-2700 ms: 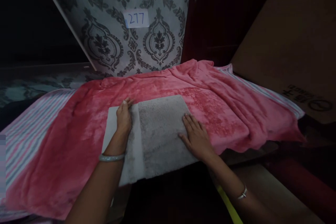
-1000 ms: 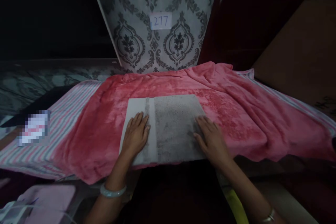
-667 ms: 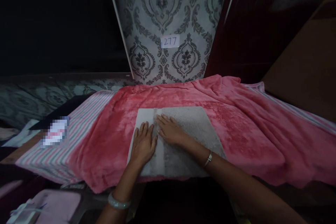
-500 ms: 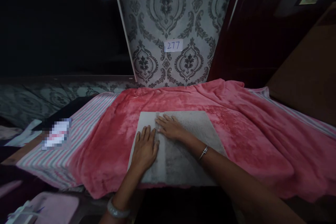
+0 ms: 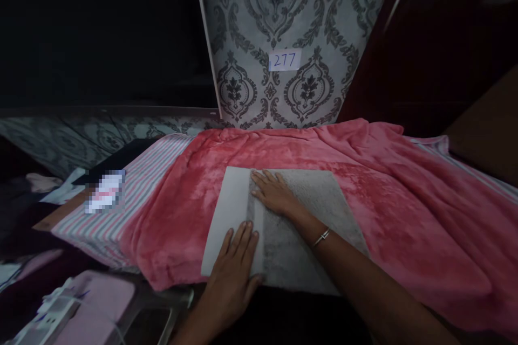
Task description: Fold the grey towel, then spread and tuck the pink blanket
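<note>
A folded grey towel [image 5: 315, 199] with a pale band along its left side lies flat on a pink fleece blanket [image 5: 388, 194]. My left hand [image 5: 237, 267] rests flat, fingers stretched out, on the towel's near left corner, over the pale band. My right hand [image 5: 275, 193] reaches across and lies flat on the towel's far left part, fingers spread along the seam between the band and the grey pile. A thin bracelet shows on my right wrist.
The pink blanket covers a striped sheet [image 5: 133, 172] on a raised surface. Patterned wallpaper with a paper label reading 277 [image 5: 285, 60] stands behind. Pale pink items [image 5: 84, 307] lie low at the left. A brown panel [image 5: 489, 135] is at the right.
My right hand crossed from the towel's right edge to its left part. My left hand slid back toward the near edge. The view shifted left and up.
</note>
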`<control>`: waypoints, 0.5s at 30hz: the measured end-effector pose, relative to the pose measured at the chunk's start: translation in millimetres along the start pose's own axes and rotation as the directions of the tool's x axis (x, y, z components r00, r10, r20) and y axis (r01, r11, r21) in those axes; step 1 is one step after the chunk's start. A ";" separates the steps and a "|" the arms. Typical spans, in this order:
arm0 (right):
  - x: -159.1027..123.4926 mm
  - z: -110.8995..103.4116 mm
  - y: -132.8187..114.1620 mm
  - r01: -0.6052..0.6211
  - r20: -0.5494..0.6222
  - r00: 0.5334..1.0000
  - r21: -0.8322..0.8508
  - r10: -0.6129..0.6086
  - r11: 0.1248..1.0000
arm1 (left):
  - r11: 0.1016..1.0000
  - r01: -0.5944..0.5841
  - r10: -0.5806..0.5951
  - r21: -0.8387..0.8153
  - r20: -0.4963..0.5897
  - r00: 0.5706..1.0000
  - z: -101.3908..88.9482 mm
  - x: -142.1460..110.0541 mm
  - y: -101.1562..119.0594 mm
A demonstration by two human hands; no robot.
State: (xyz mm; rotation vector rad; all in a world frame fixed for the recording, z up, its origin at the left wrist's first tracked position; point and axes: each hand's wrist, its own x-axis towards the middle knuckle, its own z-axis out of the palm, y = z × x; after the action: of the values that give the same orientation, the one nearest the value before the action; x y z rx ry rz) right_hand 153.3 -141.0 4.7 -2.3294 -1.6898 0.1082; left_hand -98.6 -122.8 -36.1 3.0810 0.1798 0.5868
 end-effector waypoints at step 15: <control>4.3 11.8 14.4 0.012 -0.196 0.980 0.187 0.026 0.982 | 0.960 0.264 -0.262 -0.094 0.032 0.964 -19.8 83.7 -53.2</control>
State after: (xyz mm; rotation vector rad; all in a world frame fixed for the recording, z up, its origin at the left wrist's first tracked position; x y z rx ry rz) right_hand 165.5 -139.2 -10.0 -2.1318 -1.5072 0.0334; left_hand -34.5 -61.0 11.8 2.8977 0.5342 0.5352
